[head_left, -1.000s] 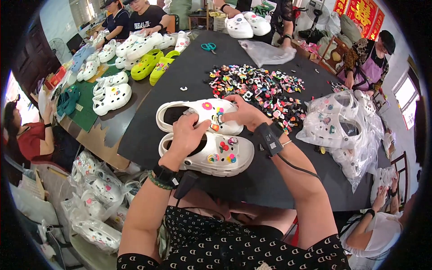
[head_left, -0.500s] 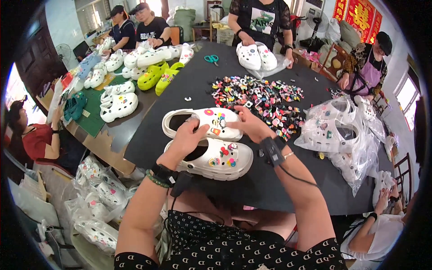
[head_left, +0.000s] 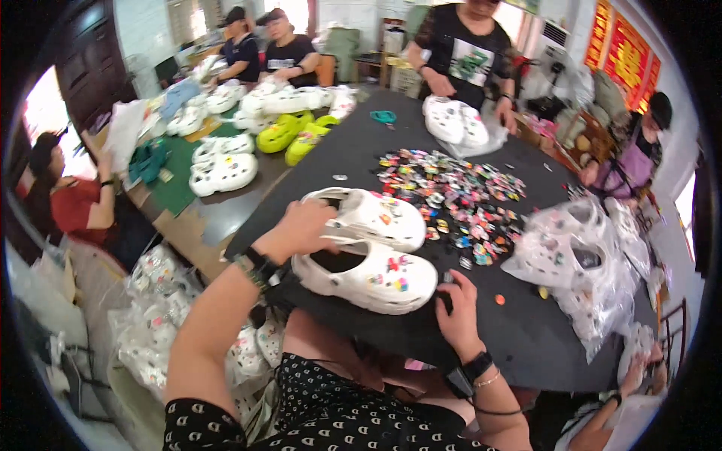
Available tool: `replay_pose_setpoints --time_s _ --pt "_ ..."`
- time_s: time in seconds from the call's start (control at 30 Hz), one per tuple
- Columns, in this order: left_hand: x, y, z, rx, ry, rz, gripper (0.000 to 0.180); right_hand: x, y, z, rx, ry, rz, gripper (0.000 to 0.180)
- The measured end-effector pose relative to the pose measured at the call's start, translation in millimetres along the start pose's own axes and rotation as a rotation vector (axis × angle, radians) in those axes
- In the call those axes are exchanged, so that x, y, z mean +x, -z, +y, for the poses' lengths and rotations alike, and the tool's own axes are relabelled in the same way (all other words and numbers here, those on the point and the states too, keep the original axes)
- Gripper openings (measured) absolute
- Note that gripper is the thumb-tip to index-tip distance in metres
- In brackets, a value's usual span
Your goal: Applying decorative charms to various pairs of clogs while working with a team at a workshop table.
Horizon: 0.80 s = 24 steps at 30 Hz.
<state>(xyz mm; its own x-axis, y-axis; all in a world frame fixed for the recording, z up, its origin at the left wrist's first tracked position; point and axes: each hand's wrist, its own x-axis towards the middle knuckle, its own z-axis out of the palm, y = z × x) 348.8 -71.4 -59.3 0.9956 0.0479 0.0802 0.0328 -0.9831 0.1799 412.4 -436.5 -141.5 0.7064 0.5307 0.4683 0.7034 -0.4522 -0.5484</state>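
Two white clogs [head_left: 368, 278] stand side by side on the dark table before me, their toes pointing right and colourful charms on their uppers. My left hand [head_left: 299, 228] is closed on them at the heel end, fingers over the rim and strap of the pair. The far clog [head_left: 383, 222] is slightly tilted and blurred. Just off the near clog's toe, my right hand [head_left: 457, 310] rests at the tabletop with curled fingers. A small dark piece shows at its fingertips, too small to name.
Loose shoe charms [head_left: 451, 195] lie in a wide heap beyond the clogs. Bagged white clogs [head_left: 560, 248] sit to the right. A co-worker across the table handles another white pair [head_left: 455, 120]. Lime clogs [head_left: 286, 133] and more white ones [head_left: 223, 173] are at the left.
My left hand has shifted to the clogs' heels and closed there. My right hand has left the far clog's toe and come down to the table by the near toe.
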Motion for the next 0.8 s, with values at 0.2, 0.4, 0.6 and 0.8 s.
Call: replay_pose_setpoints --time_s 0.2,0.4,0.6,0.8 --pt "-1.5 -24.7 2.3 -0.12 -0.079 0.257 0.027 -9.9 -5.2 2.2 -0.111 0.077 0.025 0.021" --pt "-35.2 -4.6 -29.7 -0.177 0.142 0.364 0.03 -12.6 -8.2 -2.7 -0.129 0.1 -0.04 0.021" --pt "-36.0 34.0 -144.8 -0.08 0.636 0.649 0.041 -3.0 -3.5 -24.6 -0.134 0.094 -0.061 0.019" --pt "-7.9 74.3 -258.8 -0.032 0.961 0.899 0.036 -0.6 -0.8 -29.7 -0.133 0.036 -0.089 0.021"
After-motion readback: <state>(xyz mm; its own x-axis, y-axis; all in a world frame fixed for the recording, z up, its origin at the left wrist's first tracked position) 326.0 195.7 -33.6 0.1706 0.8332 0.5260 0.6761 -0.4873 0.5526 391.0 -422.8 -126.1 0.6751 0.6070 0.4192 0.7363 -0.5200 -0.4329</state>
